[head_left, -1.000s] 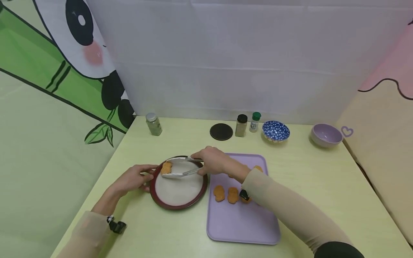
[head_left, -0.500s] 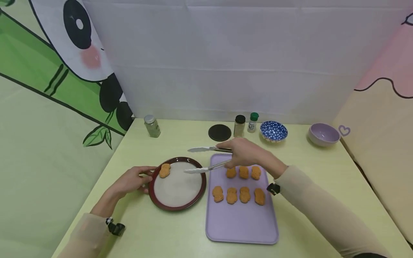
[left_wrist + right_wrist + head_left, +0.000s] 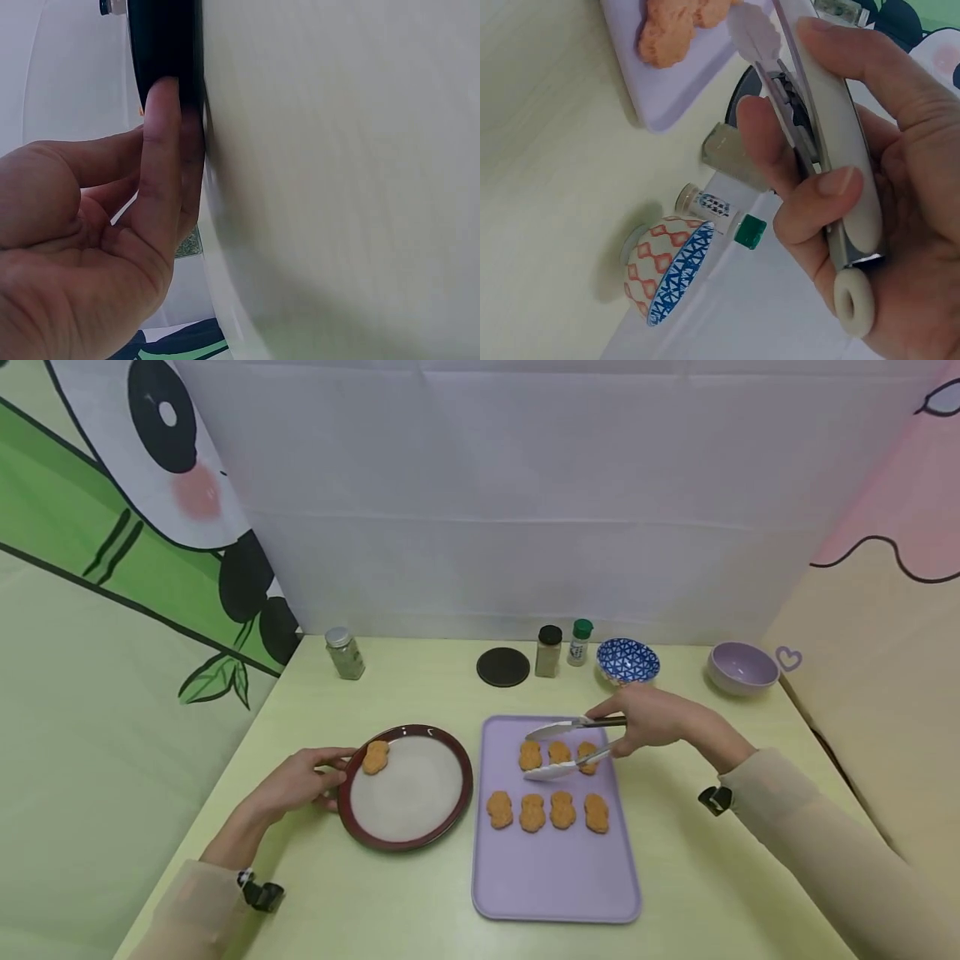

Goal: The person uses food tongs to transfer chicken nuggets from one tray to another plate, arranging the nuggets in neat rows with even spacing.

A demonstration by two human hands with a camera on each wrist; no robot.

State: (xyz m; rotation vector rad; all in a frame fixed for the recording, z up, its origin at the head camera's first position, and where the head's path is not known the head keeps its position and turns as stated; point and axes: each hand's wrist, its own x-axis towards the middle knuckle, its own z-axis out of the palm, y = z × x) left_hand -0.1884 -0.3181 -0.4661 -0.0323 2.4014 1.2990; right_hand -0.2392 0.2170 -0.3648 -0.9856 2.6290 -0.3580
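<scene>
Head view shows eight nuggets (image 3: pixel 532 812), left hand (image 3: pixel 300 782) holding one plate (image 3: pixel 408 797), right hand (image 3: pixel 656 717) gripping tongs (image 3: pixel 553 770).

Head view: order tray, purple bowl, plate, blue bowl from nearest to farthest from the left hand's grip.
1. Plate: touching the left grip, on its right.
2. Tray: right of the plate.
3. Blue bowl: beyond the tray.
4. Purple bowl: at the back right.
</scene>
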